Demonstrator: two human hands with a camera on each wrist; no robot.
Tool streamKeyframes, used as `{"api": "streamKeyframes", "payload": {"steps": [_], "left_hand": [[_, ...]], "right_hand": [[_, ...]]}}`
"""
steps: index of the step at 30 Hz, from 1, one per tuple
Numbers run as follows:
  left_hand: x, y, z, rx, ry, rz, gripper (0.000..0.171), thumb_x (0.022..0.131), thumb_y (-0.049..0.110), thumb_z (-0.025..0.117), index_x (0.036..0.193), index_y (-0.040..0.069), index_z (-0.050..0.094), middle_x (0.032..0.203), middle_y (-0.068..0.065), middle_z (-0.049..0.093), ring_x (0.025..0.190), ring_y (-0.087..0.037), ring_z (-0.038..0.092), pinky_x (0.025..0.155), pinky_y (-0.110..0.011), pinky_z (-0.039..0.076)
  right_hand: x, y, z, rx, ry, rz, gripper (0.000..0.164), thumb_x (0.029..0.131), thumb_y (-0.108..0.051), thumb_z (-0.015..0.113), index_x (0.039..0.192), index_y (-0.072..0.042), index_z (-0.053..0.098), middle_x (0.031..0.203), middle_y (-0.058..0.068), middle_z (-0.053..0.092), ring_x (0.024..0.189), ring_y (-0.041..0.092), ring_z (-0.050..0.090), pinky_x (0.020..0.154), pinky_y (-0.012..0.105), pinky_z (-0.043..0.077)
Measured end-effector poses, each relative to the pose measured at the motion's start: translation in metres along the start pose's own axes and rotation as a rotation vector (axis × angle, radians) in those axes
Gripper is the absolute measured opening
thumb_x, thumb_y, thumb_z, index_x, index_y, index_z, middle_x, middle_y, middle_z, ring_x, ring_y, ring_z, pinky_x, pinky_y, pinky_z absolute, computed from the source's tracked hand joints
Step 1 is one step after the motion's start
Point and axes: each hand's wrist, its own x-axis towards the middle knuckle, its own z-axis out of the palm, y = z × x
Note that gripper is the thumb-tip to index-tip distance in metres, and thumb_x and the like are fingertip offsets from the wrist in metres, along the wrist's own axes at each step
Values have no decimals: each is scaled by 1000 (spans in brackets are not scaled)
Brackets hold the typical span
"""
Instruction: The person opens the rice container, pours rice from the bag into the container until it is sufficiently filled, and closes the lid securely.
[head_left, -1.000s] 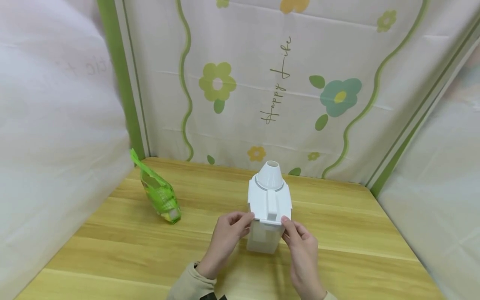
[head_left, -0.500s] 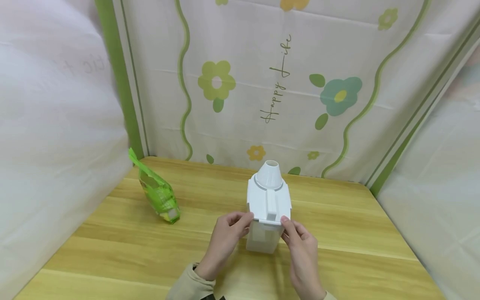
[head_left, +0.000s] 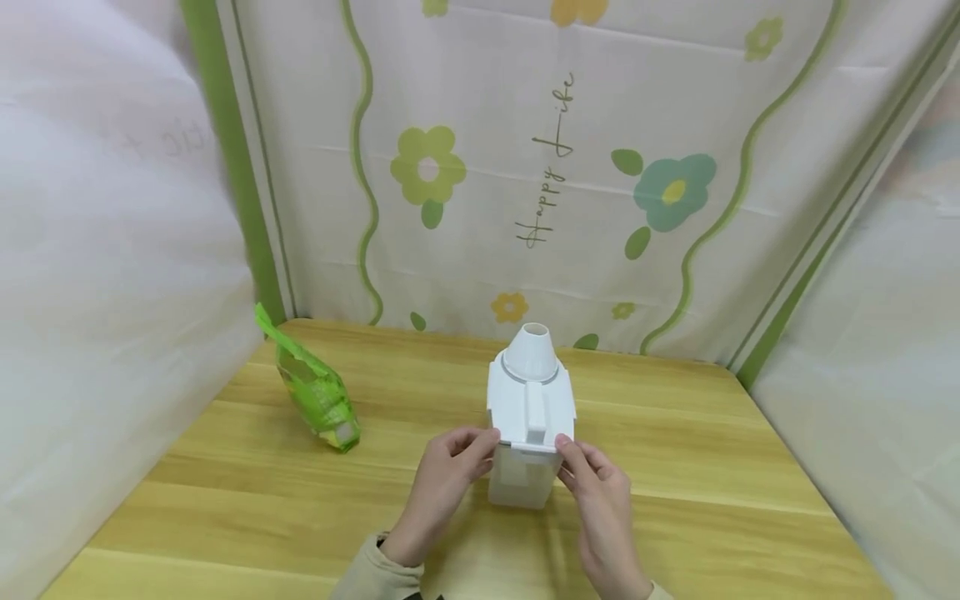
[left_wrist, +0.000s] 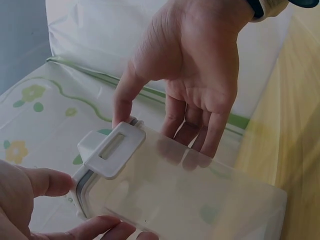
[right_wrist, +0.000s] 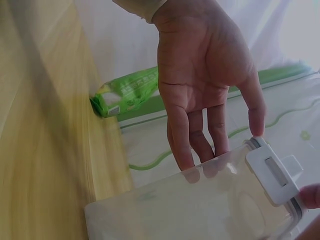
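Observation:
A translucent plastic storage container (head_left: pixel 517 487) stands upright on the table in the head view. Its white lid (head_left: pixel 513 410) carries a raised bar and a cone-shaped spout (head_left: pixel 529 357) at the far end. My left hand (head_left: pixel 444 473) grips the near left corner, thumb at the lid's edge and fingers against the side wall. At the near right corner my right hand (head_left: pixel 602 496) holds on in the same way. Between the thumbs, a white latch (left_wrist: pixel 115 154) lies folded down over the front wall in the left wrist view.
On the left of the wooden table (head_left: pixel 255 508) lies a crumpled green bag (head_left: pixel 321 398), also seen behind the right hand in the right wrist view. Floral cloth (head_left: pixel 480 250) hangs at the back, with pale cloth walls on either side.
The head view has shifted slightly. Both hands keep the same grip on the container, which has not visibly moved on the table.

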Motion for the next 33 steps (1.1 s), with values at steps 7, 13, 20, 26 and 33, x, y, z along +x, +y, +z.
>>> {"api": "streamKeyframes", "payload": {"steps": [7,13,20,26,33], "left_hand": [[-3,1,-8,25,-18,2,40,93,36,69,103,-3,69,101,-15,64,99,-26,63,89,-37,54],[-3,1,-12,41,-43,-10,42,93,38,69,103,-3,69,100,-14,64,99,-26,63,89,-37,54],[-2,2,-19,72,-96,-5,51,95,40,65,118,-7,63,113,-16,63,108,-32,61,91,-39,53],[7,10,-33,74,-127,-18,65,100,42,54,134,-13,46,133,-26,52,121,-41,52,97,-42,50],[25,20,-36,51,-131,-23,57,101,37,53,135,-9,49,138,-23,49,125,-40,49,100,-43,47]], "right_hand": [[-4,-1,0,6,-41,-2,46,90,-31,74,110,9,63,113,12,63,107,21,60,93,33,51],[-6,0,-2,43,-65,-6,44,92,-28,72,112,9,61,115,14,62,107,22,61,94,33,51],[-4,1,-7,106,-117,-12,37,97,-26,64,111,8,60,112,13,61,106,27,59,94,35,51],[8,-5,-16,99,-194,-30,40,102,-30,54,120,5,53,118,14,55,113,29,53,99,37,47],[24,-15,-17,38,-261,-63,47,101,-31,57,127,7,49,132,16,50,123,28,49,105,39,41]]}}
